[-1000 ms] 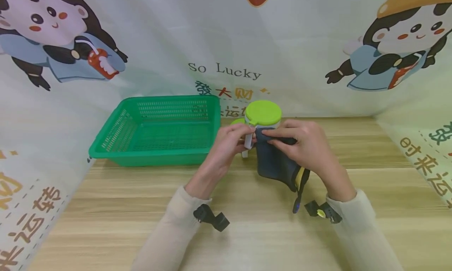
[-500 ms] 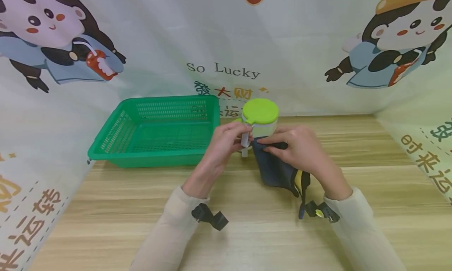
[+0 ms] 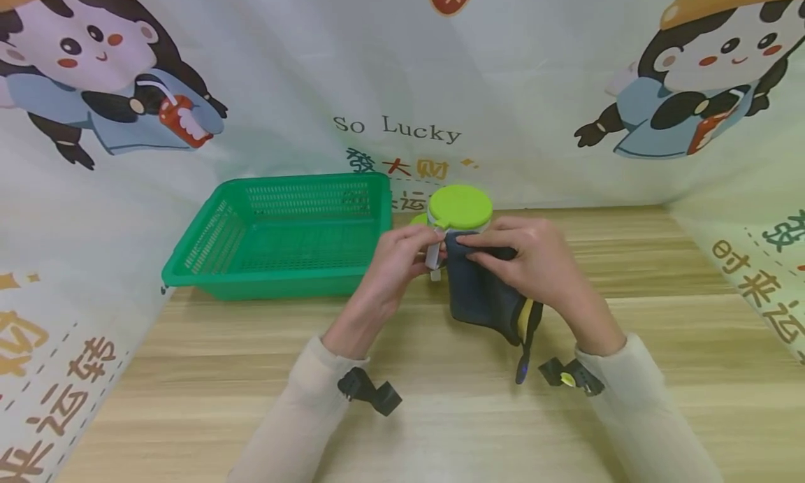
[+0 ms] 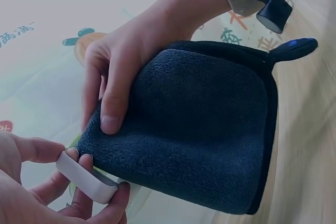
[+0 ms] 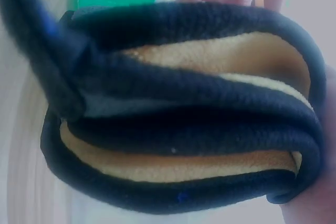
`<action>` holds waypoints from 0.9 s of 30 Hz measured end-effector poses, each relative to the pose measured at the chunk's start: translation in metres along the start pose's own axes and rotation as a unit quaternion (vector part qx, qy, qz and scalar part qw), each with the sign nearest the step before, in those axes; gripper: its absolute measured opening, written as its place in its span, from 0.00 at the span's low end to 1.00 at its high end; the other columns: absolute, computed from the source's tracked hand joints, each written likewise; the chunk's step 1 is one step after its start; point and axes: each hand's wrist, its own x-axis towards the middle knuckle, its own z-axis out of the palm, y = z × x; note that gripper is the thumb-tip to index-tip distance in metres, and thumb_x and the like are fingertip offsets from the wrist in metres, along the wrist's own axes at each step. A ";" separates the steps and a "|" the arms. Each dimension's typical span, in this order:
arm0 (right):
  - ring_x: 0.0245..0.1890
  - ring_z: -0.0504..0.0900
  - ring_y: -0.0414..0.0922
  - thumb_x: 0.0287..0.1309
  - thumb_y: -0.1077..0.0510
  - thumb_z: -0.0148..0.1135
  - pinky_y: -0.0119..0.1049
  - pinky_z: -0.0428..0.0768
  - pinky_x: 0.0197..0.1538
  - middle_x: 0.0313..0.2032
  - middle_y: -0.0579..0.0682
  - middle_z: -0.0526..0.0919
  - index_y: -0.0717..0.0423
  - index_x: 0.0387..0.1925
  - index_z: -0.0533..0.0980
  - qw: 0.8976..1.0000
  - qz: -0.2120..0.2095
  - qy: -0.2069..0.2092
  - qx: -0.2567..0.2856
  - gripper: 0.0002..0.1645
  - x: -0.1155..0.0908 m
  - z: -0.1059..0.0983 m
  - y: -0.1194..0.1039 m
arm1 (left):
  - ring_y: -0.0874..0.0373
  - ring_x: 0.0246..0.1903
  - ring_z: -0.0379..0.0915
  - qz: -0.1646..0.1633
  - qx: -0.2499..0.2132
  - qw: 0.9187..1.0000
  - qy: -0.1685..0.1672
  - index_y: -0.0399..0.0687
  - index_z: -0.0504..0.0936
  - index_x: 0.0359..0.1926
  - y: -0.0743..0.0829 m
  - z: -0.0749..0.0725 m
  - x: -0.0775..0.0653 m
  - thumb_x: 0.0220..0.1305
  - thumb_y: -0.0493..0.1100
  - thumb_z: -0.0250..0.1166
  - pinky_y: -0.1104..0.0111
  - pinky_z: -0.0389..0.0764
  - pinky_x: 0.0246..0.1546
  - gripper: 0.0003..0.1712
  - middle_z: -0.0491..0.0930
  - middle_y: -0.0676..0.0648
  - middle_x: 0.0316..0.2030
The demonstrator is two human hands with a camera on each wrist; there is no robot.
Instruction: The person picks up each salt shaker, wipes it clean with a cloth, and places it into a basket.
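A lidded container with a bright green lid (image 3: 461, 207) is held up over the table. My left hand (image 3: 396, 263) grips its white handle (image 4: 86, 179), with fingers around it in the left wrist view. My right hand (image 3: 534, 259) pinches a folded dark blue cloth (image 3: 481, 294) and holds it against the container's side, just below the lid. The cloth's yellow inner layers (image 5: 194, 56) show between the dark folds in the right wrist view. Most of the container's body is hidden behind the cloth and hands.
Left of the hands stands a green perforated basket (image 3: 302, 284). Part of a second green-lidded item (image 3: 419, 219) shows behind my left hand. A printed curtain (image 3: 528, 84) hangs behind the wooden table (image 3: 453, 413).
The cloth first slid down, uncovering the container's clear side, then came back up to just under the lid. The container shifted slightly left. My left hand kept its hold on the handle.
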 end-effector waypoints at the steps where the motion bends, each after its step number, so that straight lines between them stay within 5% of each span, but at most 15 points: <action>1: 0.24 0.78 0.35 0.49 0.54 0.73 0.29 0.70 0.25 0.31 0.42 0.86 0.39 0.41 0.86 1.000 0.000 -0.007 -0.001 0.15 0.000 0.001 0.000 | 0.55 0.37 0.78 -0.001 -0.001 1.000 0.002 0.38 0.83 0.39 0.000 -0.001 0.000 0.65 0.44 0.60 0.66 0.81 0.43 0.13 0.77 0.47 0.39; 7: 0.32 0.84 0.39 0.48 0.54 0.74 0.32 0.73 0.29 0.38 0.44 0.88 0.40 0.41 0.86 0.998 -0.004 -0.059 -0.012 0.15 0.001 0.003 0.000 | 0.55 0.37 0.77 0.000 -0.009 1.000 -0.003 0.37 0.83 0.40 -0.001 -0.002 -0.001 0.65 0.45 0.60 0.67 0.81 0.42 0.14 0.78 0.47 0.40; 12: 0.27 0.79 0.36 0.48 0.52 0.74 0.30 0.69 0.26 0.36 0.42 0.87 0.37 0.42 0.85 0.995 -0.012 -0.093 -0.032 0.15 -0.001 0.003 0.004 | 0.56 0.36 0.76 0.001 -0.022 1.000 -0.013 0.33 0.81 0.39 -0.004 0.002 0.002 0.65 0.45 0.61 0.63 0.80 0.46 0.16 0.78 0.48 0.35; 21: 0.23 0.75 0.35 0.47 0.57 0.74 0.30 0.69 0.24 0.29 0.42 0.84 0.41 0.39 0.87 0.999 -0.026 0.023 -0.001 0.14 -0.002 -0.002 0.004 | 0.54 0.37 0.76 0.015 -0.030 0.999 -0.017 0.41 0.82 0.34 -0.005 0.003 0.002 0.66 0.45 0.59 0.65 0.81 0.43 0.12 0.77 0.49 0.33; 24: 0.23 0.75 0.35 0.48 0.56 0.74 0.30 0.69 0.25 0.30 0.42 0.84 0.40 0.40 0.86 1.000 -0.022 0.019 -0.006 0.14 -0.002 -0.002 0.004 | 0.54 0.36 0.76 0.017 -0.029 0.999 -0.015 0.40 0.82 0.34 -0.005 0.003 0.001 0.65 0.45 0.59 0.60 0.81 0.47 0.12 0.77 0.48 0.33; 27: 0.22 0.74 0.35 0.49 0.54 0.74 0.30 0.68 0.24 0.30 0.41 0.85 0.38 0.41 0.86 0.999 -0.016 -0.029 -0.021 0.14 -0.003 0.001 0.003 | 0.55 0.36 0.75 0.016 -0.027 0.999 -0.013 0.38 0.81 0.35 -0.004 0.001 0.000 0.65 0.45 0.59 0.58 0.80 0.48 0.13 0.77 0.48 0.33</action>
